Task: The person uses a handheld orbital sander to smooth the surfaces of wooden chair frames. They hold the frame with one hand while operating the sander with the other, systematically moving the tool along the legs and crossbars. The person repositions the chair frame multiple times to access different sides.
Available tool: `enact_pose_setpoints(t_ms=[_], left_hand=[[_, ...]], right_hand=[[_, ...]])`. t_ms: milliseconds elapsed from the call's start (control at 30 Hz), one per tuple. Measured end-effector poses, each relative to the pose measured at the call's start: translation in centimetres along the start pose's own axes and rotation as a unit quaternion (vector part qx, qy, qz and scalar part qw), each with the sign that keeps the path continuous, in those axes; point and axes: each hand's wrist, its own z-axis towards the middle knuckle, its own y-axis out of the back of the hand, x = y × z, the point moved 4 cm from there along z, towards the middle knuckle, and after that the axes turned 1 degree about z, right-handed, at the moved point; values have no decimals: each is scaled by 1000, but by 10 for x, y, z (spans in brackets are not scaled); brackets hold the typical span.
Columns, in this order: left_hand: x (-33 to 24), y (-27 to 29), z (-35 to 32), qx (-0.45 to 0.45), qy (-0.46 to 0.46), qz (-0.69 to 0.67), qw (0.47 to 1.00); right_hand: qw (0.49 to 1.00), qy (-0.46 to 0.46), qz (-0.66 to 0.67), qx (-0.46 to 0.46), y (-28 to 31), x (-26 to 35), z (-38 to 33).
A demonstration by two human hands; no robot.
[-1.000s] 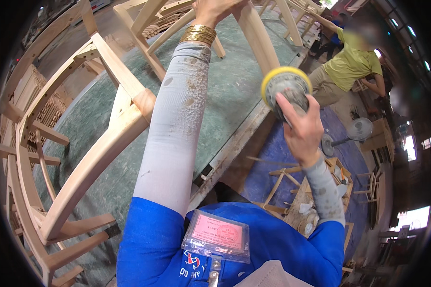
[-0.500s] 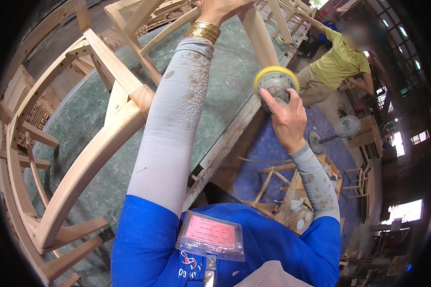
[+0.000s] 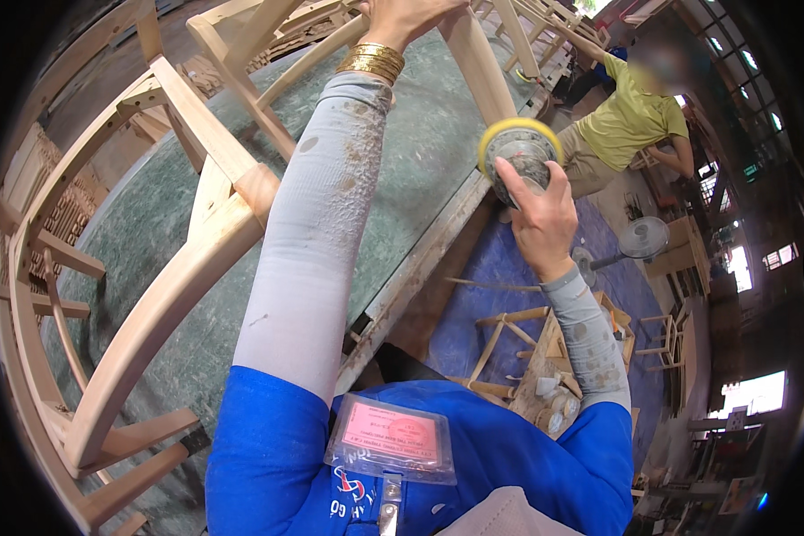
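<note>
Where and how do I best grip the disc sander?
Probably around the disc sander's grey rounded body, from the near side, as the right hand does: its wide yellow-edged pad faces away, toward the wooden chair part, leaving the narrower body turned back.

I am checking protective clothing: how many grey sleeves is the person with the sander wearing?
2. One grey sleeve covers the left forearm, below the golden bracelets; another grey sleeve covers the right forearm, behind the right hand holding the round sander.
</note>
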Motion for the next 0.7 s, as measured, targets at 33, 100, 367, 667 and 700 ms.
enact_pose_setpoints(t_ms=[33,100,367,667,700], left_hand=[[2,2,-1,-4,-1,6,1000],[4,4,0,-10,-1,16,1000],[10,2,3,-7,0,46,999],[13,-2,4,-4,-1,94,996],[14,-3,4,-5,-1,101,995]], right_hand=[[1000,9,0,-3,0,1,1],[1000,10,-5,-8,0,-1,1],[1000,2,-13,-6,2,-4,7],[1000,-1,6,14,8,0,6],[999,-13,24,22,10,2,0]])
